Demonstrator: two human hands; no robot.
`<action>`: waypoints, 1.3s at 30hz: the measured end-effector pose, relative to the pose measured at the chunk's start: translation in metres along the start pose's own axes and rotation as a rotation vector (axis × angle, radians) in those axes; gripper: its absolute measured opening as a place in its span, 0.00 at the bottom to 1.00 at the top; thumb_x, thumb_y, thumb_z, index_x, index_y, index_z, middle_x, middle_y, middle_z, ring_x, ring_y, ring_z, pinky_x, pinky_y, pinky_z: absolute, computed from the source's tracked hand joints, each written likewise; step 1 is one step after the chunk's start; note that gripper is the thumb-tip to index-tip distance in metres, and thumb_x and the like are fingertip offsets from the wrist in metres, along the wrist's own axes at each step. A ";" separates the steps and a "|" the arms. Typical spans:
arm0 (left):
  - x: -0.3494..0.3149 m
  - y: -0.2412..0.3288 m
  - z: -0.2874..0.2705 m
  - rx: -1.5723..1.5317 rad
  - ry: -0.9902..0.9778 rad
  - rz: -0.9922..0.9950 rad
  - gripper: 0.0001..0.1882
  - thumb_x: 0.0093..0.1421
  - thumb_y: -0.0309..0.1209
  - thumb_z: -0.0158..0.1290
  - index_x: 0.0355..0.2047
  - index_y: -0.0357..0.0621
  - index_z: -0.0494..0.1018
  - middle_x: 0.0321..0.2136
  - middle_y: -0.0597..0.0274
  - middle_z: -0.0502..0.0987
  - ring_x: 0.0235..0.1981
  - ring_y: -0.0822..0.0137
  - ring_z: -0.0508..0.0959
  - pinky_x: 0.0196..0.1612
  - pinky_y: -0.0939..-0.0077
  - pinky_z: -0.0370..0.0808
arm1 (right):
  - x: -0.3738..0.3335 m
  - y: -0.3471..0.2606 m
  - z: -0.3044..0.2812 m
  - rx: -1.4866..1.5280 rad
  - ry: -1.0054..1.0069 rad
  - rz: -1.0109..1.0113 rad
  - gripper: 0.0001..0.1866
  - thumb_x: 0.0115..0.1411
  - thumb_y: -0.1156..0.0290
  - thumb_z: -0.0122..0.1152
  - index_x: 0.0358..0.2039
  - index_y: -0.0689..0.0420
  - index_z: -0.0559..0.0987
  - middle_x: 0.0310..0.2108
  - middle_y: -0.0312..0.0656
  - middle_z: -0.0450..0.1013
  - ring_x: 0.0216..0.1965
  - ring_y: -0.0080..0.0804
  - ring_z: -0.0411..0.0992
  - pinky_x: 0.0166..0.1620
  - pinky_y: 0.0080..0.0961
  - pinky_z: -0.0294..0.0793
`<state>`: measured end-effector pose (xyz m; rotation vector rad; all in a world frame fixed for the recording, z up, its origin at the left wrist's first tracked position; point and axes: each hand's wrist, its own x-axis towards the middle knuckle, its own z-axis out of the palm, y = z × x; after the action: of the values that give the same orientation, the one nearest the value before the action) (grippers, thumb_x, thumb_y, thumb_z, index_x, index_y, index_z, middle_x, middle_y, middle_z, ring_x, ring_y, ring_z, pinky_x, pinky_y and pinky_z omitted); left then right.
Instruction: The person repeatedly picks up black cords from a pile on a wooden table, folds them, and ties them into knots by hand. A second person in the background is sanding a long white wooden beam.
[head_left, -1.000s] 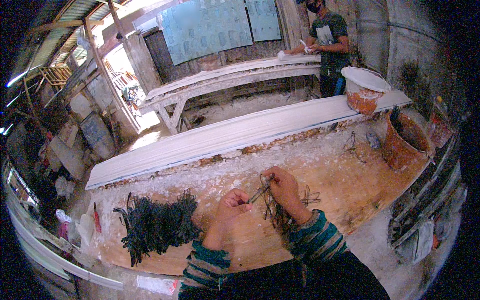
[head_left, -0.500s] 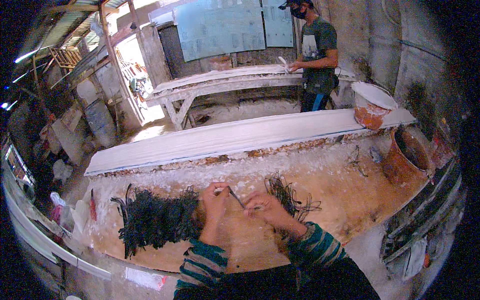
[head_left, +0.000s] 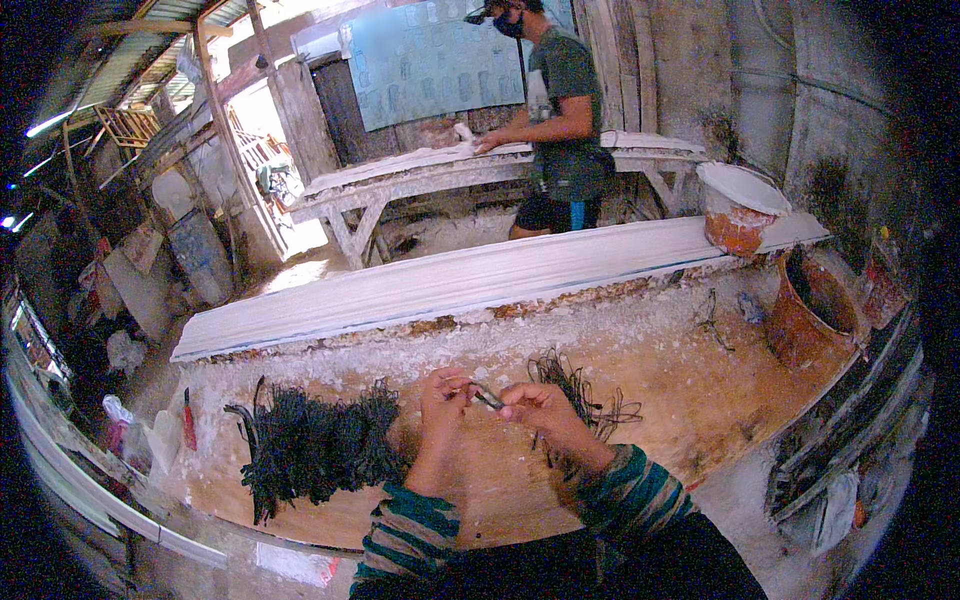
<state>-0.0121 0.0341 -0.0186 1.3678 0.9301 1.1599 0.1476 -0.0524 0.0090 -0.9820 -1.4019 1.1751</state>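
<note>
Over the middle of the wooden tabletop, my left hand [head_left: 443, 400] and my right hand [head_left: 545, 410] are close together, both closed in a pinch. A short, thin dark cord [head_left: 487, 397] stretches between my fingertips and bends in a small loop. To the left of my left hand lies a thick pile of black cords [head_left: 322, 440], bunched side by side. Just beyond my right hand is a looser heap of thin dark cord loops [head_left: 562, 378], partly covered by that hand and wrist.
A long white moulding [head_left: 450, 275] runs across the table's far side, with a white-crusted orange bucket [head_left: 735, 228] on its right end. An open rusty-brown bucket [head_left: 812, 315] stands at right. A red-handled tool [head_left: 189, 420] lies left. Behind, a person [head_left: 565, 110] works at another bench [head_left: 420, 182].
The cord between my hands has gone from nearly straight to bent in a loop. My left hand has shifted slightly right. The person behind has moved left along the far bench.
</note>
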 end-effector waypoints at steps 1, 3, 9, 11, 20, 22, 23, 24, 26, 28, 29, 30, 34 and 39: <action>-0.003 0.008 0.003 -0.032 -0.028 -0.059 0.18 0.46 0.19 0.51 0.39 0.46 0.62 0.27 0.62 0.73 0.21 0.77 0.70 0.18 0.86 0.63 | 0.001 0.000 -0.003 -0.011 0.021 0.033 0.06 0.49 0.71 0.57 0.26 0.61 0.74 0.30 0.36 0.71 0.34 0.21 0.67 0.39 0.19 0.65; -0.005 0.007 0.005 -0.128 -0.099 -0.116 0.21 0.46 0.20 0.52 0.40 0.47 0.61 0.27 0.63 0.73 0.21 0.77 0.70 0.18 0.87 0.63 | 0.002 -0.005 -0.004 0.067 0.051 0.078 0.05 0.47 0.74 0.58 0.25 0.60 0.74 0.26 0.34 0.70 0.30 0.19 0.67 0.35 0.17 0.65; -0.016 0.017 0.013 -0.173 -0.326 -0.143 0.24 0.45 0.22 0.55 0.42 0.49 0.61 0.25 0.67 0.72 0.19 0.80 0.68 0.17 0.89 0.60 | 0.012 0.024 -0.017 -0.231 0.308 -0.010 0.08 0.45 0.75 0.58 0.28 0.59 0.72 0.22 0.33 0.69 0.25 0.19 0.66 0.31 0.17 0.66; -0.016 0.012 0.013 -0.206 -0.391 -0.134 0.24 0.45 0.22 0.55 0.42 0.49 0.61 0.25 0.68 0.72 0.18 0.81 0.67 0.16 0.89 0.60 | 0.012 0.016 -0.014 -0.305 0.408 0.002 0.08 0.45 0.78 0.57 0.29 0.59 0.72 0.22 0.33 0.68 0.25 0.19 0.66 0.31 0.16 0.65; -0.011 -0.006 0.010 -0.228 -0.368 -0.058 0.18 0.46 0.21 0.52 0.39 0.47 0.63 0.24 0.68 0.70 0.16 0.81 0.65 0.15 0.90 0.58 | 0.009 0.001 -0.015 -0.149 0.143 -0.055 0.13 0.49 0.78 0.53 0.37 0.58 0.72 0.24 0.29 0.65 0.26 0.16 0.61 0.31 0.13 0.61; -0.007 -0.007 0.004 -0.304 -0.300 -0.084 0.18 0.46 0.21 0.51 0.38 0.47 0.64 0.24 0.68 0.70 0.16 0.81 0.64 0.14 0.90 0.57 | 0.007 -0.002 -0.017 -0.177 0.101 -0.001 0.14 0.49 0.77 0.53 0.39 0.58 0.72 0.24 0.28 0.65 0.26 0.14 0.61 0.31 0.11 0.60; -0.006 -0.008 0.001 -0.342 -0.265 -0.096 0.18 0.46 0.21 0.51 0.38 0.46 0.64 0.24 0.68 0.70 0.15 0.81 0.64 0.14 0.90 0.56 | 0.007 -0.001 -0.019 -0.171 0.106 0.016 0.13 0.50 0.76 0.53 0.38 0.58 0.72 0.23 0.28 0.65 0.26 0.14 0.61 0.30 0.11 0.60; -0.007 -0.001 0.002 -0.390 -0.280 -0.117 0.18 0.45 0.20 0.50 0.38 0.46 0.64 0.24 0.68 0.70 0.15 0.81 0.64 0.14 0.90 0.56 | 0.007 0.002 -0.021 -0.166 0.117 0.032 0.12 0.50 0.76 0.53 0.37 0.59 0.72 0.23 0.28 0.65 0.26 0.14 0.61 0.30 0.10 0.60; -0.012 0.013 0.004 -0.485 -0.310 -0.159 0.18 0.45 0.20 0.50 0.38 0.46 0.64 0.25 0.68 0.70 0.15 0.82 0.63 0.14 0.90 0.55 | 0.009 0.011 -0.025 -0.138 0.197 0.058 0.10 0.50 0.75 0.53 0.35 0.59 0.72 0.22 0.29 0.66 0.25 0.14 0.61 0.29 0.10 0.60; -0.016 0.016 0.006 -0.425 -0.386 -0.136 0.17 0.45 0.20 0.50 0.38 0.46 0.64 0.24 0.68 0.70 0.15 0.82 0.63 0.14 0.91 0.55 | 0.013 0.017 -0.024 -0.096 0.321 0.074 0.07 0.50 0.75 0.53 0.32 0.59 0.72 0.21 0.29 0.66 0.25 0.15 0.61 0.29 0.10 0.60; -0.018 0.017 0.007 -0.394 -0.425 -0.124 0.17 0.45 0.20 0.50 0.38 0.46 0.64 0.24 0.69 0.70 0.14 0.83 0.63 0.14 0.91 0.55 | 0.012 0.017 -0.025 -0.049 0.323 0.068 0.07 0.50 0.76 0.53 0.31 0.59 0.72 0.21 0.29 0.66 0.25 0.15 0.62 0.29 0.11 0.61; -0.020 0.019 0.010 -0.363 -0.446 -0.131 0.17 0.45 0.20 0.51 0.37 0.46 0.64 0.23 0.69 0.70 0.14 0.83 0.63 0.14 0.91 0.55 | 0.010 0.010 -0.024 -0.003 0.326 0.065 0.06 0.49 0.76 0.54 0.30 0.59 0.72 0.21 0.30 0.66 0.25 0.15 0.62 0.29 0.11 0.61; -0.022 0.018 0.011 -0.326 -0.513 -0.148 0.18 0.44 0.21 0.53 0.37 0.46 0.65 0.23 0.70 0.70 0.13 0.83 0.62 0.14 0.91 0.55 | 0.011 0.010 -0.024 0.129 0.381 0.014 0.07 0.47 0.78 0.55 0.30 0.59 0.71 0.22 0.31 0.67 0.24 0.17 0.63 0.30 0.13 0.63; -0.024 0.024 0.011 -0.338 -0.634 -0.170 0.19 0.44 0.21 0.54 0.37 0.46 0.65 0.24 0.72 0.70 0.16 0.84 0.64 0.16 0.92 0.58 | 0.014 0.017 -0.027 0.103 0.531 -0.044 0.03 0.48 0.78 0.55 0.24 0.58 0.71 0.22 0.31 0.67 0.24 0.18 0.64 0.29 0.16 0.64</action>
<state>-0.0087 0.0053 0.0018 1.2341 0.3632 0.6467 0.1722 -0.0316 -0.0050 -1.0849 -0.9255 0.8590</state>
